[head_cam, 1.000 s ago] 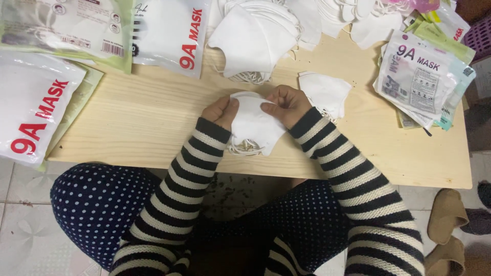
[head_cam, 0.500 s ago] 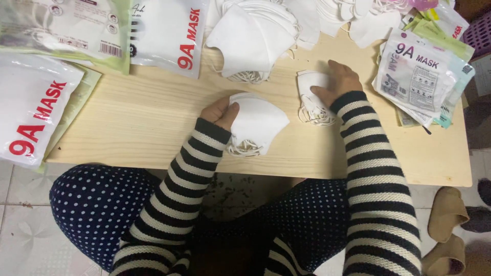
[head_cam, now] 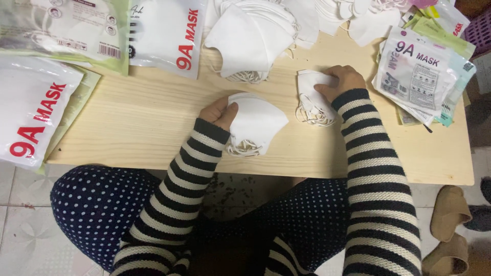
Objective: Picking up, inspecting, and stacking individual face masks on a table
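My left hand (head_cam: 219, 113) grips the left edge of a small stack of folded white masks (head_cam: 257, 122) lying near the front of a low wooden table (head_cam: 143, 122); their ear loops hang out at the stack's bottom. My right hand (head_cam: 341, 81) rests on a second small pile of white masks (head_cam: 313, 99) further right, fingers curled over its top edge, with loose ear loops spilling below. Both arms wear black-and-white striped sleeves.
A big heap of white masks (head_cam: 253, 38) fills the table's back middle. Printed mask packets lie at the left (head_cam: 30, 117), back left (head_cam: 166, 33) and right (head_cam: 417, 76). Beige slippers (head_cam: 450, 230) sit on the tiled floor at the right.
My right hand left the front stack, reached right to the second mask pile and now rests on it. My left hand stayed on the front stack.
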